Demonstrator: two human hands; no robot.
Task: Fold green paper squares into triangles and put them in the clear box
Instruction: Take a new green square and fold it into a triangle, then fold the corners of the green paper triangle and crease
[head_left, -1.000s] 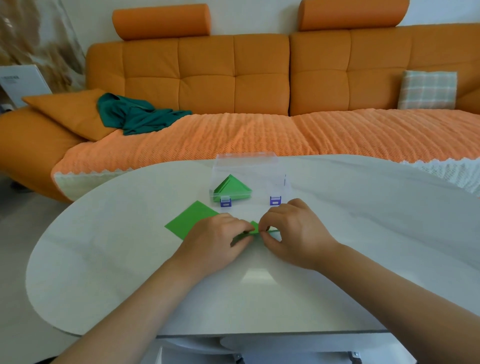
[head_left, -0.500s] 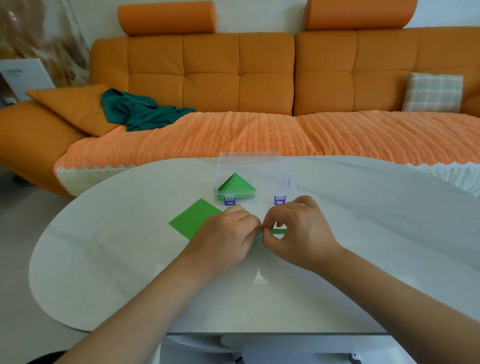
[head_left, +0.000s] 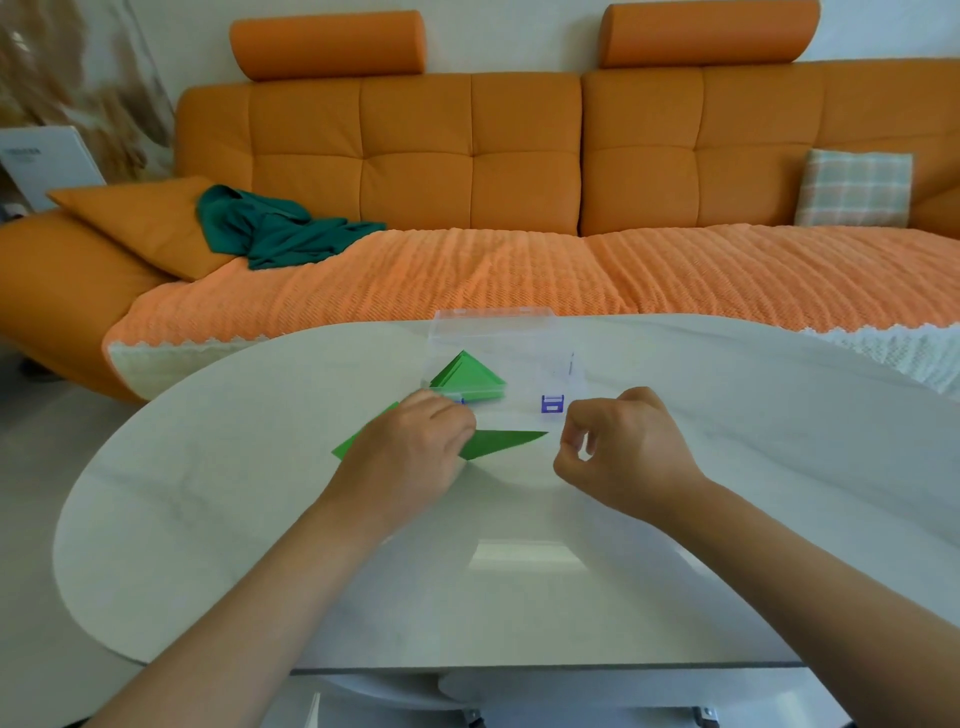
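The left hand (head_left: 410, 457) is holding the folded triangle (head_left: 506, 441) at its wide end. Its grip is closing over that end, so the exact finger contact is hidden. The paper is lying low over the counter (head_left: 519, 597), with its long axis running left to right. Its sharp tip is pointing toward the right hand (head_left: 623, 457) and stopping just short of it.

The right hand is hovering apart from the paper with its fingers curling in. Its grip is narrow, thumb and forefinger nearly meeting around nothing.

The clear box (head_left: 493, 322) is sitting just beyond both hands, slightly nearer the left. A stack of finished triangles (head_left: 467, 376) is resting against its left side. A blue latch (head_left: 552, 404) is facing the person.

A flat green square (head_left: 358, 439) is peeking out from under the left hand on its far-left side.

The fold is looking finished, so the coming move is probably a short carry forward into the box. The left hand is better placed for it, since it is already gripping the piece and the box is lying straight ahead of it.
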